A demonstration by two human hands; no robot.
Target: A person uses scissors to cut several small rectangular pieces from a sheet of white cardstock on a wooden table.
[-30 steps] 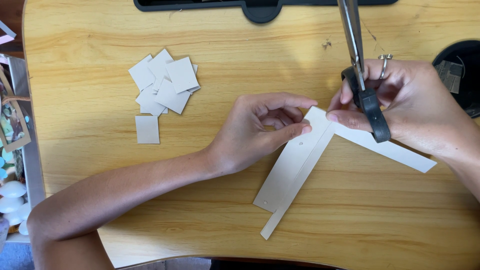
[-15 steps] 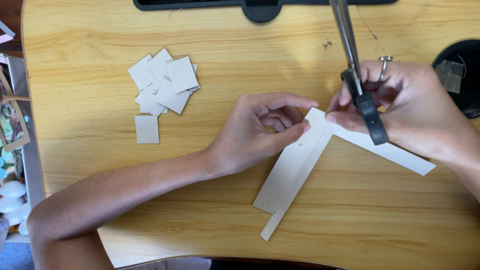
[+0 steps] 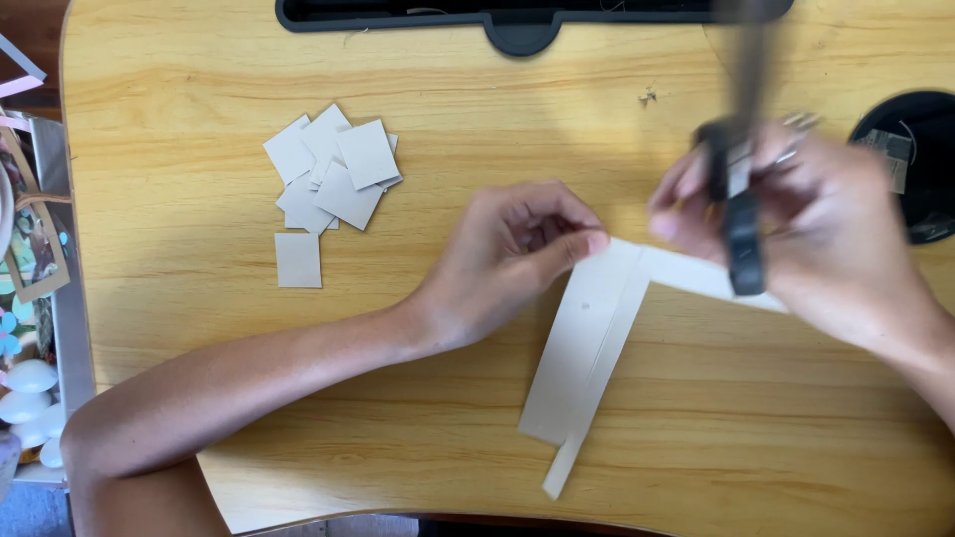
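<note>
Head view: left hand [image 3: 512, 261] pinches grey card strips [image 3: 587, 348] flat on the desk [image 3: 179, 199]. Right hand [image 3: 826, 234] grips blurred scissors [image 3: 741, 214] above them. Card likely light, thin, bendable; best held near the edge. Cut squares [image 3: 333, 174] lie apart.

Beneath my left hand [image 3: 502, 264] lie matt grey paper strips [image 3: 587, 348] on smooth, grained wood desk [image 3: 199, 328]; my right hand [image 3: 816, 229] grips black-handled metal scissors [image 3: 741, 199].

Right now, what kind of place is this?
Probably a home craft desk. A light wooden tabletop holds a pile of small grey card squares and long grey card strips; the right hand holds black-handled scissors, and craft bits crowd the left edge.
</note>
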